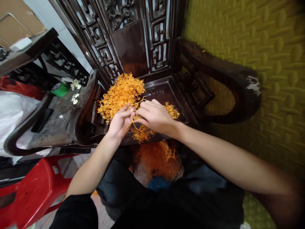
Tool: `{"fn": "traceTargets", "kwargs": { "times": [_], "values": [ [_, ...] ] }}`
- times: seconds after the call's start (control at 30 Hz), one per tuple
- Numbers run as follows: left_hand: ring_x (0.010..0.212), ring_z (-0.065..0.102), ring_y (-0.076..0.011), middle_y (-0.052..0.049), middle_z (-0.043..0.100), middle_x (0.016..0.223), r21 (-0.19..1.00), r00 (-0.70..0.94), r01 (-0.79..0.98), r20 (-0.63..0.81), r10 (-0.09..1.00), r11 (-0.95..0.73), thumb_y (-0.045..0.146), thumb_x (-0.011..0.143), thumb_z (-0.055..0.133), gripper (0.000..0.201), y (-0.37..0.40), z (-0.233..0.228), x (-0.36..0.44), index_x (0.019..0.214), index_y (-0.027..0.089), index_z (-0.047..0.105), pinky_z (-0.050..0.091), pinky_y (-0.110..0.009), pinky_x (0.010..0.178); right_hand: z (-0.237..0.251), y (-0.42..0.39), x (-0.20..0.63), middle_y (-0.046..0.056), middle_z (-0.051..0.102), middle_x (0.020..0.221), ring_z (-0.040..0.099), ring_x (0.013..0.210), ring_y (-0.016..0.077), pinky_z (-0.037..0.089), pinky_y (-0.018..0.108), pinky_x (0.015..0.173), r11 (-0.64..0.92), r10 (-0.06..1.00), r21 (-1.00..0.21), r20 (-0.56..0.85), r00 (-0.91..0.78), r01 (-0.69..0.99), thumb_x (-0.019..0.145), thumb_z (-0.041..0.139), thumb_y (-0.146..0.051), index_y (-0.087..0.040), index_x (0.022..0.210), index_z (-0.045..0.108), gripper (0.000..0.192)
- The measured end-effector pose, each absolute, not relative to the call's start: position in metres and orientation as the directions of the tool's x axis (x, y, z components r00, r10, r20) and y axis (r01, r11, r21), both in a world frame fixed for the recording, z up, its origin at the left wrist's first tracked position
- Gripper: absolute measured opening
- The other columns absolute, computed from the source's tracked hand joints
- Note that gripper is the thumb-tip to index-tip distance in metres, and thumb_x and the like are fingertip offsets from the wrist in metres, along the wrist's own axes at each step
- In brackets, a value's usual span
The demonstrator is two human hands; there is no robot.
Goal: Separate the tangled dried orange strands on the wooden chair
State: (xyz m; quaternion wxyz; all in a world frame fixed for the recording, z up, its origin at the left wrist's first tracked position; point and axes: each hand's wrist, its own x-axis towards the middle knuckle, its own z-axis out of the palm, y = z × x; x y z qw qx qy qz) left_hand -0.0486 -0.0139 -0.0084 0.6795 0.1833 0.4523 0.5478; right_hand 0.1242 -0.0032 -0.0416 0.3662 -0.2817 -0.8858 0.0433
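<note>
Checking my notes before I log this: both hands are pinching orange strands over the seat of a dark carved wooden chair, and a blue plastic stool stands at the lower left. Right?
Not quite. The head view shows the plastic stool is red, not blue. The rest holds: the left hand and right hand pinch orange strands over the dark carved chair seat.

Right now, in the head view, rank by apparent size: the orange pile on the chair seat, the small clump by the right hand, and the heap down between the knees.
1. orange pile on the chair seat
2. heap between the knees, which looks nearly alike and lies nearer the camera, so the order is unsure
3. small clump beside the right hand
</note>
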Motion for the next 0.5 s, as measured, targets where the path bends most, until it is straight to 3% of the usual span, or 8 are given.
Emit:
{"fn": "traceTargets", "kwargs": {
  "times": [0.07, 0.13, 0.2, 0.27, 0.33, 0.4, 0.5],
  "values": [
    [0.06, 0.062, -0.005, -0.001, 0.065, 0.077, 0.754, -0.023, -0.576, -0.403, 0.915, 0.317, -0.01, 0.077, 0.059, 0.028, -0.013, -0.008, -0.051, 0.094, 0.012, 0.062, 0.051, -0.012, 0.055, -0.037, -0.006, 0.123, 0.005, 0.061, 0.082, 0.054, 0.08, 0.0184, 0.037, 0.036, 0.073, 0.856, 0.506, -0.354, 0.722, -0.473, 0.376, 0.102, 0.055, -0.036, -0.019, 0.087, 0.06, 0.023],
    [0.056, 0.059, -0.0044, 0.0, 0.062, 0.074, 0.778, -0.074, -0.566, -0.378, 0.923, 0.273, -0.012, 0.074, 0.059, 0.031, -0.011, -0.008, -0.058, 0.093, 0.013, 0.061, 0.045, -0.011, 0.048, -0.026, -0.006, 0.129, 0.002, 0.056, 0.079, 0.054, 0.074, 0.0155, 0.04, 0.034, 0.069, 0.819, 0.552, -0.496, 0.818, -0.162, 0.287, 0.101, 0.056, -0.036, -0.021, 0.087, 0.054, 0.021],
    [0.052, 0.055, -0.0037, 0.002, 0.059, 0.071, 0.798, -0.146, -0.564, -0.347, 0.926, 0.21, -0.014, 0.073, 0.057, 0.033, -0.008, -0.007, -0.068, 0.092, 0.013, 0.06, 0.04, -0.01, 0.044, -0.014, 0.001, 0.144, -0.001, 0.052, 0.079, 0.052, 0.067, 0.0124, 0.04, 0.03, 0.063, 0.772, 0.552, -0.607, 0.786, 0.278, 0.185, 0.102, 0.054, -0.039, -0.024, 0.089, 0.048, 0.02],
    [0.052, 0.054, -0.0035, 0.002, 0.058, 0.07, 0.813, -0.2, -0.558, -0.324, 0.925, 0.165, -0.014, 0.072, 0.057, 0.033, -0.007, -0.007, -0.077, 0.091, 0.014, 0.059, 0.038, -0.01, 0.043, -0.007, 0.013, 0.161, -0.002, 0.05, 0.08, 0.048, 0.059, 0.0096, 0.037, 0.026, 0.054, 0.762, 0.515, -0.644, 0.666, 0.539, 0.067, 0.103, 0.05, -0.039, -0.027, 0.091, 0.042, 0.019],
    [0.052, 0.053, -0.0031, 0.002, 0.059, 0.072, 0.823, -0.188, -0.542, -0.317, 0.93, 0.171, -0.013, 0.072, 0.058, 0.033, -0.007, -0.007, -0.081, 0.092, 0.013, 0.06, 0.038, -0.01, 0.043, -0.01, 0.024, 0.175, -0.002, 0.056, 0.079, 0.046, 0.054, 0.0094, 0.033, 0.025, 0.048, 0.673, 0.688, -0.733, 0.572, 0.446, -0.097, 0.1, 0.053, -0.033, -0.029, 0.092, 0.04, 0.015],
    [0.053, 0.053, -0.0028, 0.001, 0.06, 0.074, 0.823, -0.135, -0.528, -0.327, 0.935, 0.212, -0.012, 0.071, 0.06, 0.034, -0.007, -0.006, -0.081, 0.094, 0.013, 0.061, 0.039, -0.01, 0.043, -0.021, 0.031, 0.18, -0.002, 0.062, 0.076, 0.046, 0.052, 0.0103, 0.032, 0.025, 0.046, 0.446, 0.894, -0.876, 0.424, 0.145, -0.183, 0.093, 0.057, -0.023, -0.029, 0.095, 0.043, 0.014],
    [0.053, 0.053, -0.0022, 0.002, 0.06, 0.074, 0.813, -0.089, -0.521, -0.355, 0.931, 0.26, -0.011, 0.071, 0.062, 0.033, -0.008, -0.004, -0.077, 0.093, 0.013, 0.061, 0.039, -0.009, 0.044, -0.041, 0.032, 0.173, 0.0, 0.066, 0.073, 0.047, 0.053, 0.0108, 0.033, 0.027, 0.049, 0.19, 0.96, -0.978, 0.203, -0.195, -0.085, 0.085, 0.053, -0.014, -0.023, 0.094, 0.057, 0.014]
  ]
}}
